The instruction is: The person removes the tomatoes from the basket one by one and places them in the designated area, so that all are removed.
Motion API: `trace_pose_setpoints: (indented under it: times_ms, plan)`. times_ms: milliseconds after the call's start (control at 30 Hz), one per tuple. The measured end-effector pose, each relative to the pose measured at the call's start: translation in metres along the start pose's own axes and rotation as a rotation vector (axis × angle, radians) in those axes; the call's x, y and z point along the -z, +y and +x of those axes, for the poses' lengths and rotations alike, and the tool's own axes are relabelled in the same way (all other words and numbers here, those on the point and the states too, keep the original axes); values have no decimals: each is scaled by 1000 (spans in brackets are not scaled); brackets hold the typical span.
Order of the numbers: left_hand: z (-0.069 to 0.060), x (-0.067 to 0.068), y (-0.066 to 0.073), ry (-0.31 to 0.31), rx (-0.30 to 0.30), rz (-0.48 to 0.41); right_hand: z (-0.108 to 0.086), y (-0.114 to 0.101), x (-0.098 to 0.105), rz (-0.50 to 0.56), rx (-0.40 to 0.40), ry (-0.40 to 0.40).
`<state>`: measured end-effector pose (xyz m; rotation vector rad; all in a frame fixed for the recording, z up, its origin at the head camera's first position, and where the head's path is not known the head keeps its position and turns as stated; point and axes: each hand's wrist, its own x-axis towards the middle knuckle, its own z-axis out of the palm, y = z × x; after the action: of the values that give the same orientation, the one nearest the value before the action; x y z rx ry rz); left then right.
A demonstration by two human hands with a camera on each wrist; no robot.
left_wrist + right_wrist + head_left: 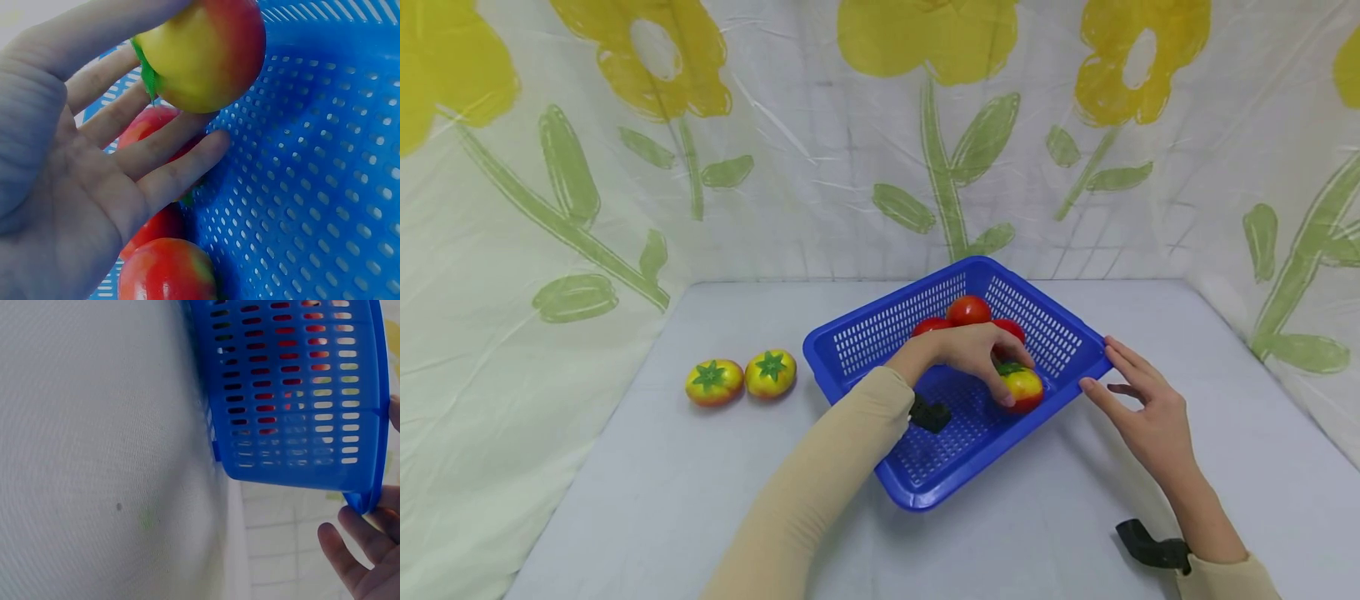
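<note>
A blue plastic basket [917, 498] with slotted walls stands at an angle on the table. My left hand [976, 350] reaches into it and grips a yellow-and-red tomato [1024, 390] with a green star-shaped top. In the left wrist view, thumb and fingers lie around that tomato [206, 56], close to the perforated basket surface [312, 162]. Red tomatoes [968, 310] lie at the basket's far side, partly hidden by the left hand. My right hand [1153, 417] holds the basket's right corner, thumb and fingers on either side of it; the right wrist view shows fingers [362, 534] at the rim.
Two yellow-and-red tomatoes, one farther left [714, 382] and one nearer the basket [771, 373], sit side by side on the white tabletop [647, 500]. Behind the table hangs a white curtain [805, 167] printed with yellow flowers. Black wrist devices [1152, 550] are on both arms.
</note>
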<state>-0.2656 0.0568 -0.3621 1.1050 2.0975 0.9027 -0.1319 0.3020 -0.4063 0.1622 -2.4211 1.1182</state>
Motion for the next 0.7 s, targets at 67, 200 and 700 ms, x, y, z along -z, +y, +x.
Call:
trace_pose_setpoints:
  times_ms: [67,200,700]
  plan:
    - [0,0,0,4,0,-7,0,0,0,-3,2,2]
    - [1,0,1,5,-3,-21,0,0,-1,-11,4,8]
    - [1,-1,5,5,4,-27,0,0,0,-16,14,21]
